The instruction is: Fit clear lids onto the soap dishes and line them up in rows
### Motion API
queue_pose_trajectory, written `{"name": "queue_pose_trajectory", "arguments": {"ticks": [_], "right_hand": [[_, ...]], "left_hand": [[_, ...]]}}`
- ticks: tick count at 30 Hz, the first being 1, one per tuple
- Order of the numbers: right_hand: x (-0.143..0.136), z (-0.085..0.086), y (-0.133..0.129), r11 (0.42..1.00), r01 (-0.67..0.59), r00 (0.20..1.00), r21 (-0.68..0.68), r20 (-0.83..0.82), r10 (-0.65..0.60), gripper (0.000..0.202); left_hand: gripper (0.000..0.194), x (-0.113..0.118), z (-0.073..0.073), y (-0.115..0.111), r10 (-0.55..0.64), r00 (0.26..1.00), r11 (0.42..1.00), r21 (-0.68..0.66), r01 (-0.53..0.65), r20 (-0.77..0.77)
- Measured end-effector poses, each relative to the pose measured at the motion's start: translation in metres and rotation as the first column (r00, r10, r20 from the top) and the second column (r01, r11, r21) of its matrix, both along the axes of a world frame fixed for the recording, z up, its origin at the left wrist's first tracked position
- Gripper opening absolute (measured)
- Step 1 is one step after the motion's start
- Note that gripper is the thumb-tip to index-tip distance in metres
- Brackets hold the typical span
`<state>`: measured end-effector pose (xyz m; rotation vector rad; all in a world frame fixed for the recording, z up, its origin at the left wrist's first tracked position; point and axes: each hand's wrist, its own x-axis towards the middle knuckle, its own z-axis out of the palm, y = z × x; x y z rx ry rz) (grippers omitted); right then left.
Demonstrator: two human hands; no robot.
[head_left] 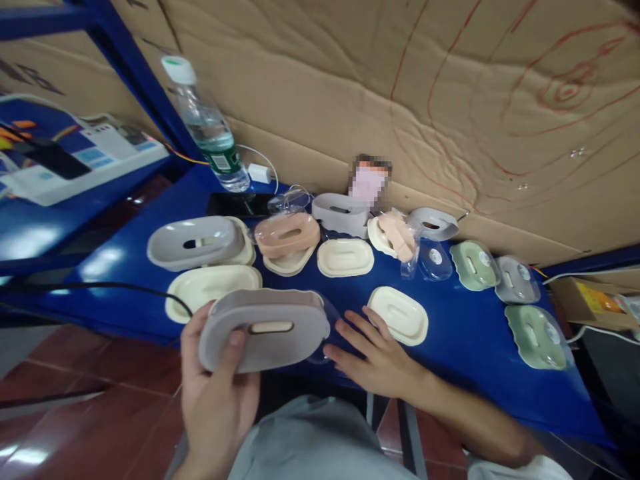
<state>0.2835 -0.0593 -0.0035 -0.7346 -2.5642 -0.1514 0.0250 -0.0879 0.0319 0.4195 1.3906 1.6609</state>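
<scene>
My left hand (pixel 220 380) grips a grey oval plastic box with a slot (pixel 280 343), its thumb lying by the slot. Through the slot a cream-coloured piece shows. A clear plastic cover (pixel 324 333) is partly visible behind the box's right end. My right hand (pixel 375 347) is beside that end with fingers spread, over the table's front part; whether its fingertips touch the clear cover I cannot tell. Just beyond the right hand lies a cream oval tray (pixel 399 315). Another cream tray (pixel 210 287) lies behind the held box.
Grey (pixel 195 241) and peach (pixel 287 235) boxes stand at the back of the blue table (pixel 465 333). Green boxes with clear covers (pixel 535 337) lie at the right. A water bottle (pixel 213 133) stands at the back left. A black cable (pixel 125 287) crosses the left side.
</scene>
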Motion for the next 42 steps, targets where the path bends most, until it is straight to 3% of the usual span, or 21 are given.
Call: {"name": "queue_pose_trajectory", "arguments": {"ticks": [4,7,9,12,16,21,27,32,38,42], "right_hand": [[-0.010,-0.005,0.004,0.989,0.032,0.994,-0.147,0.106,-0.017,0.059],[-0.012,-0.005,0.005,0.975,0.113,0.993,-0.192,0.035,-0.109,0.061],[-0.011,-0.004,0.005,0.965,0.171,0.983,-0.199,-0.025,-0.179,0.051],[-0.006,0.001,0.010,0.948,0.231,0.951,-0.218,-0.155,-0.268,0.026],[0.010,0.014,0.017,0.924,0.228,0.853,-0.305,-0.394,-0.341,0.044],[0.021,0.018,0.012,0.987,0.087,0.897,-0.138,-0.420,-0.138,0.063],[0.022,0.015,0.015,0.997,-0.009,0.978,-0.081,-0.208,-0.008,0.067],[0.022,0.016,0.021,0.990,-0.018,0.991,-0.139,-0.134,-0.001,0.057],[0.019,0.005,0.018,0.985,0.015,0.959,-0.172,-0.275,-0.063,0.061],[0.010,0.013,0.011,0.988,0.086,0.920,-0.127,-0.371,-0.127,0.061]], "left_hand": [[0.044,-0.014,-0.010,-0.002,0.084,0.995,0.996,-0.022,-0.083,0.060],[0.049,-0.018,-0.014,0.002,0.171,0.969,0.984,-0.088,-0.157,0.180],[0.049,-0.020,-0.013,0.004,0.190,0.947,0.979,-0.117,-0.164,0.261],[0.051,-0.021,-0.011,0.005,0.098,0.924,0.991,-0.125,-0.055,0.369],[0.053,-0.014,-0.010,0.010,-0.063,0.862,0.979,-0.138,0.152,0.503],[0.041,0.014,-0.015,0.025,-0.234,0.779,0.942,-0.063,0.330,0.582],[0.046,0.038,-0.016,0.037,-0.378,0.712,0.901,0.060,0.429,0.592],[0.049,0.044,-0.017,0.039,-0.426,0.739,0.884,0.069,0.461,0.522],[0.047,0.048,-0.016,0.035,-0.485,0.733,0.863,0.122,0.491,0.478],[0.048,0.052,-0.012,0.032,-0.527,0.693,0.833,0.135,0.537,0.493]]}}
